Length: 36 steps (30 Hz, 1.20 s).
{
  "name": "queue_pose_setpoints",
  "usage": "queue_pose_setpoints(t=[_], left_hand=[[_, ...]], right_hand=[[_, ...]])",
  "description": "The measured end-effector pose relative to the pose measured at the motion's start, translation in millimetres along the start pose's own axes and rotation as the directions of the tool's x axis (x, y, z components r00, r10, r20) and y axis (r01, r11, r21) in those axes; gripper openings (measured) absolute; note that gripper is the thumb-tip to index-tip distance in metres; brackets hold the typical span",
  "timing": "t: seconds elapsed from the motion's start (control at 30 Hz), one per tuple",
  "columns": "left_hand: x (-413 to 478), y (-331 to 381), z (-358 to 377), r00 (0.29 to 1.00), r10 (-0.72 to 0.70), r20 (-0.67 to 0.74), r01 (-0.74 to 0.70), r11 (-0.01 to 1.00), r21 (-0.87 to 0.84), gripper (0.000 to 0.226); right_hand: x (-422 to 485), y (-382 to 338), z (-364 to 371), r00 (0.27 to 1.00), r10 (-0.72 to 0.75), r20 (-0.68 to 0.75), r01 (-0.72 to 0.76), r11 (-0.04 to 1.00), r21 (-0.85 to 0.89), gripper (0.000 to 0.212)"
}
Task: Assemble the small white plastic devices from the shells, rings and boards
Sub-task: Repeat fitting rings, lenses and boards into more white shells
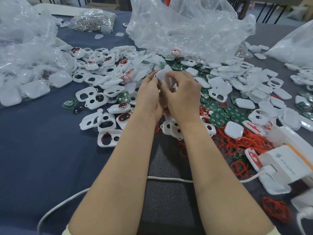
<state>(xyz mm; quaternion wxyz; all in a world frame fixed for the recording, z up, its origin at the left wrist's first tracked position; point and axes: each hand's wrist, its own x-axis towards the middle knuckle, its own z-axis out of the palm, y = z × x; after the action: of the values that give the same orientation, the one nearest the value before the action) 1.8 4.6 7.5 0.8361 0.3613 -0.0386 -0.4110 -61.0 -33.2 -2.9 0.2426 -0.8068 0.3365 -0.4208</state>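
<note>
White plastic shell [163, 75], held above the middle of the worktop [42, 146], gripped between the left hand [149, 96] and right hand [183, 96], the fingers of both curled round its edges. Around them lie loose shells [110, 138], green circuit boards [217, 119] and red rings [240, 144]. Behind is a crumpled clear plastic bag [186, 28].

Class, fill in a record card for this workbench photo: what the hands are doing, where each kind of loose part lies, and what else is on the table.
Hands: left hand and right hand together grip one white shell above the pile
Shells: loose shells scattered across the middle
Rings: red rings heaped right of the forearms
Boards: green boards mostly right of the hands
Bags: clear plastic bag behind the pile
Cable: white cable runs under the forearms
Surface: dark blue cloth
</note>
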Motion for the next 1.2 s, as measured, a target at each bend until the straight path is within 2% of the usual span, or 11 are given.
queue_pose_setpoints(t=[0.47, 0.73, 0.9, 1.2], left_hand=[[-5, -1, 0, 0.997, 0.069, -0.031, -0.064, 0.988, 0.141, 0.02], [-5, -2, -4, 0.989, 0.147, -0.028, -0.138, 0.969, 0.205, 0.01], [-2, 0, -4, 0.982, 0.182, -0.05, -0.17, 0.968, 0.183, 0.019], [0, 0, -7, 0.98, 0.19, -0.062, -0.171, 0.958, 0.229, 0.021]], right_hand=[[-3, -5, 2, 1.0, 0.002, 0.031, -0.001, 1.0, -0.028, 0.027], [-6, -9, 7, 0.999, -0.027, -0.025, 0.026, 0.999, -0.029, 0.023], [-9, -11, 11, 0.997, -0.056, -0.044, 0.053, 0.997, -0.062, 0.023], [-12, -10, 14, 0.997, -0.064, -0.033, 0.061, 0.994, -0.086, 0.023]])
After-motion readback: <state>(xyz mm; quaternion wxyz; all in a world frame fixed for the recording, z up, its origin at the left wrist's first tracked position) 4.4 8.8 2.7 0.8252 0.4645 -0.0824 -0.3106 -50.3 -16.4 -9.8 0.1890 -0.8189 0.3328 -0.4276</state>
